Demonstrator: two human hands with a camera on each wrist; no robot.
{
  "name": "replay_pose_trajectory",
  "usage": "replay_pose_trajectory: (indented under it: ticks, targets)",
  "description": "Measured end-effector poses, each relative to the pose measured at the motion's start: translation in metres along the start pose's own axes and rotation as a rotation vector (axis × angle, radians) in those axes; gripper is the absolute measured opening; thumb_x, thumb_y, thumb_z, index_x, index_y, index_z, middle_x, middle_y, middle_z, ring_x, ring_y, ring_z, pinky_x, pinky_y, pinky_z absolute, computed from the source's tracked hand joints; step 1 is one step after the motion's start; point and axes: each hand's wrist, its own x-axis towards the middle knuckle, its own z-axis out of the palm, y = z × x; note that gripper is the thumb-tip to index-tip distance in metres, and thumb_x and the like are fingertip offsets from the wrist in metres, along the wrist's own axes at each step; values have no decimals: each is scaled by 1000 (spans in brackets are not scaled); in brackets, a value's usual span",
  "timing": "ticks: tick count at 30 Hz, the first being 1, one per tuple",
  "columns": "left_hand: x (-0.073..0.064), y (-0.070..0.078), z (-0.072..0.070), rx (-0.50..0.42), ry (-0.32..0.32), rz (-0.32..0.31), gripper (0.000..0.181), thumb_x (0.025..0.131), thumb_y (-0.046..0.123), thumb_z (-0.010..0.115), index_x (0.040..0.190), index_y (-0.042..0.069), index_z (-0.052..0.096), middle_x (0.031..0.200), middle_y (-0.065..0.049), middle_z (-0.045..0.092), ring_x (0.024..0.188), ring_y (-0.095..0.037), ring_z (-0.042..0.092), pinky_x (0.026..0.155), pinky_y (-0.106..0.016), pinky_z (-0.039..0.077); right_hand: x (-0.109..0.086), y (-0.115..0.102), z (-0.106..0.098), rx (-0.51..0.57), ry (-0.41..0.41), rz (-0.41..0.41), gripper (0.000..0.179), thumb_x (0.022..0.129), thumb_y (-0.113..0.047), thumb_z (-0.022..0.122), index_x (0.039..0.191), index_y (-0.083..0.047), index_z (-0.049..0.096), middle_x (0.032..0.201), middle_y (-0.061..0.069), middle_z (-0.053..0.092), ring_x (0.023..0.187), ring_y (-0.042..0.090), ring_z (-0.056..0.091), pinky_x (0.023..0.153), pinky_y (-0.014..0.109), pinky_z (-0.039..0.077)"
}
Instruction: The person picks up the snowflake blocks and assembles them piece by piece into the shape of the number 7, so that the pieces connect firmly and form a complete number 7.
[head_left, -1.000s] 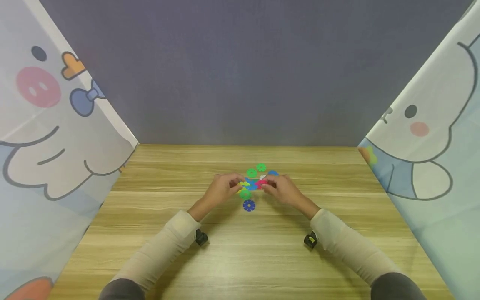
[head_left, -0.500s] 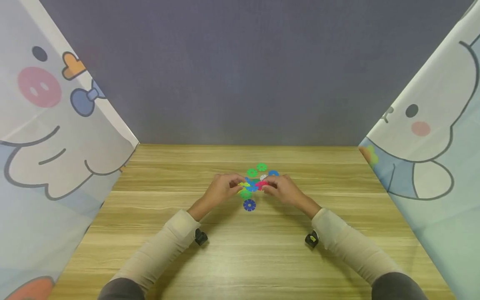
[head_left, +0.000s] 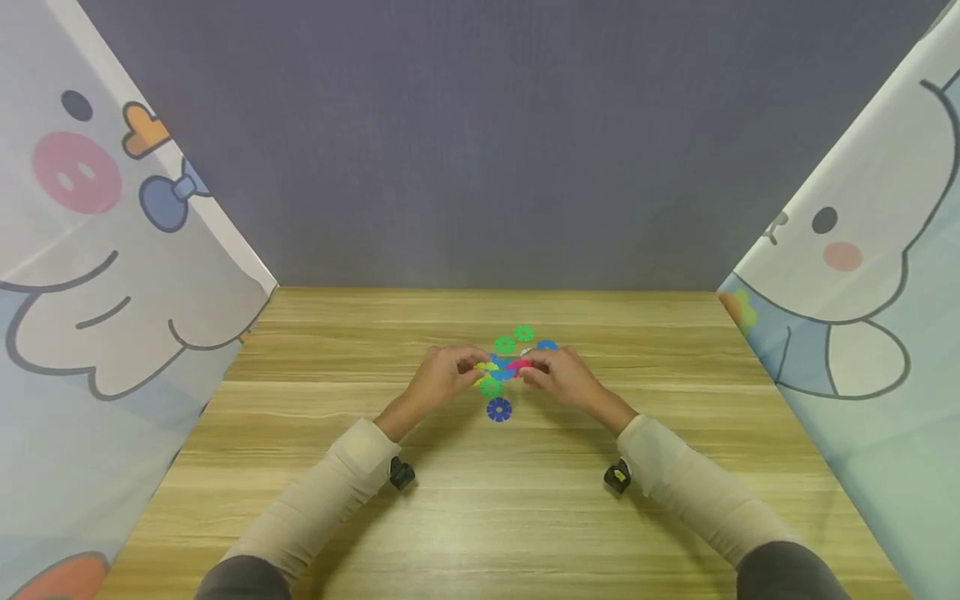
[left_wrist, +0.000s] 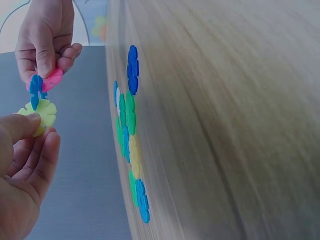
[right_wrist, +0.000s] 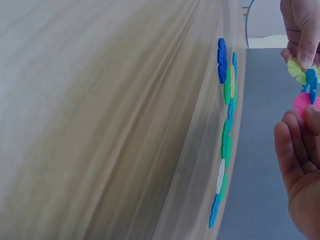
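My left hand (head_left: 441, 379) pinches a yellow notched plastic disc (left_wrist: 47, 114) between thumb and fingers. Facing it, my right hand (head_left: 567, 380) pinches a pink notched disc (left_wrist: 53, 80). Between these two sits a blue notched disc (left_wrist: 35, 89), standing edge-on in the wrist views and meeting both the yellow and the pink one. All three are held up off the table as one small chain. Thumb and fingertips cover part of the pink disc, and the exact fit of its slot with the blue disc is hidden.
More discs lie flat on the wooden table (head_left: 480, 500) around and below the hands: a dark blue one (head_left: 499, 410) in front, a green one (head_left: 491, 387) behind it, green ones (head_left: 523, 333) farther back and a blue one (head_left: 547, 346) behind the right hand. A grey panel (head_left: 480, 167) rises behind.
My right hand has shifted slightly left, and the pink disc has tilted and sits closer against the blue one. The left hand stays nearly still with the yellow disc.
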Motion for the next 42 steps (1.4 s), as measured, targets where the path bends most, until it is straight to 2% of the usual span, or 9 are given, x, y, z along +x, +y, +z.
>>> replay_pose_trajectory:
  ticks: [11, 17, 22, 26, 32, 42]
  targets:
    - [2, 5, -8, 12, -78, -26, 20, 89, 4, 76, 109, 8, 76, 98, -10, 79, 80, -18, 76, 72, -17, 60, 1, 4, -2, 64, -71, 49, 12, 99, -18, 68, 107, -11, 75, 83, 8, 75, 66, 7, 66, 55, 20, 52]
    - [1, 4, -9, 24, -61, -32, 20, 89, 5, 77, 109, 10, 75, 92, -6, 79, 77, -15, 74, 70, -17, 60, 3, 3, -3, 90, -105, 87, 8, 100, -20, 67, 103, -16, 72, 84, 10, 74, 68, 15, 66, 56, 19, 50]
    - [0, 3, -11, 26, -46, -33, 19, 90, 5, 76, 109, 10, 75, 92, -6, 78, 77, -15, 74, 70, -20, 61, 5, 5, -3, 78, -105, 101, 9, 100, -23, 67, 104, -17, 73, 84, 7, 75, 67, 9, 61, 57, 21, 49]
    - [-2, 2, -14, 47, -26, -32, 19, 90, 5, 77, 108, 11, 75, 88, -4, 77, 76, -15, 73, 70, -21, 61, 5, 6, -3, 52, -94, 99, 11, 99, -22, 68, 105, -13, 72, 86, 4, 76, 71, 5, 63, 63, 23, 52]
    - [-3, 1, -18, 60, -9, -32, 21, 89, 4, 77, 109, 11, 75, 85, -3, 75, 75, -14, 71, 70, -23, 61, 8, 12, -4, 25, -108, 122, 15, 98, -16, 68, 110, -8, 71, 90, 2, 76, 74, 6, 64, 66, 23, 54]
    - [-4, -1, -18, 46, 2, -27, 22, 88, 4, 78, 109, 11, 74, 85, -3, 75, 74, -13, 71, 69, -23, 61, 16, 23, -2, 0, -134, 173, 12, 99, -18, 67, 107, -12, 72, 93, -1, 74, 82, 10, 66, 74, 28, 57]
